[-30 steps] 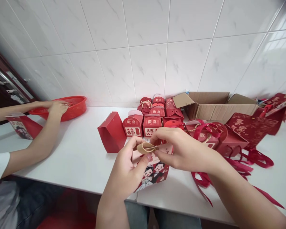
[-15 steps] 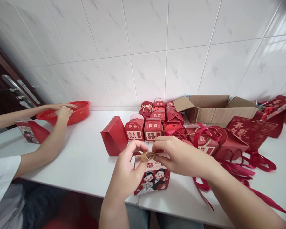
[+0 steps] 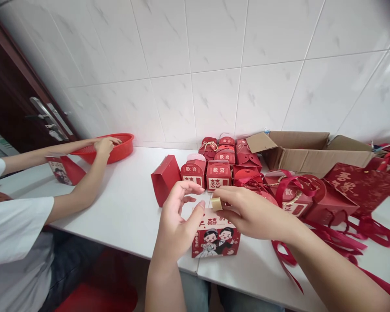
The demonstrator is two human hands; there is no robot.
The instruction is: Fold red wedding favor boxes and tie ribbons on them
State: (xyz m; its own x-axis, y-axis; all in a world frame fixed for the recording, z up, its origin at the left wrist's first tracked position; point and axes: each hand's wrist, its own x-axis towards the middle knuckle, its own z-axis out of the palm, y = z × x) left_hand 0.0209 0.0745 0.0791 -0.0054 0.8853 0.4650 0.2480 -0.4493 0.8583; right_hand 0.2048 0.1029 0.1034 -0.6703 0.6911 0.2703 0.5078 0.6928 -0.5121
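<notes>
A red and white gift box (image 3: 216, 242) printed with a cartoon bridal couple stands at the near edge of the table. Over its top, my right hand (image 3: 247, 212) is closed on a small gold-coloured rolled strip (image 3: 216, 204); its exact kind is not clear. My left hand (image 3: 180, 225) is beside the box's upper left, fingers curved and thumb apart, with nothing in it. Both hands cover parts of the box's top. Just beyond my left hand stands a plain red gift box (image 3: 165, 180).
Several red gift boxes (image 3: 219, 175) stand grouped ahead. An open cardboard box (image 3: 321, 160) is by the wall, with red ribbons (image 3: 331, 238) lying at the right. At left, another person's hands (image 3: 105, 145) reach into a red plastic basket (image 3: 125, 149), near another gift box (image 3: 68, 170).
My left hand has let go of the gold-coloured strip and its fingers have come apart. The strip is now in my right hand alone. The view has turned slightly left.
</notes>
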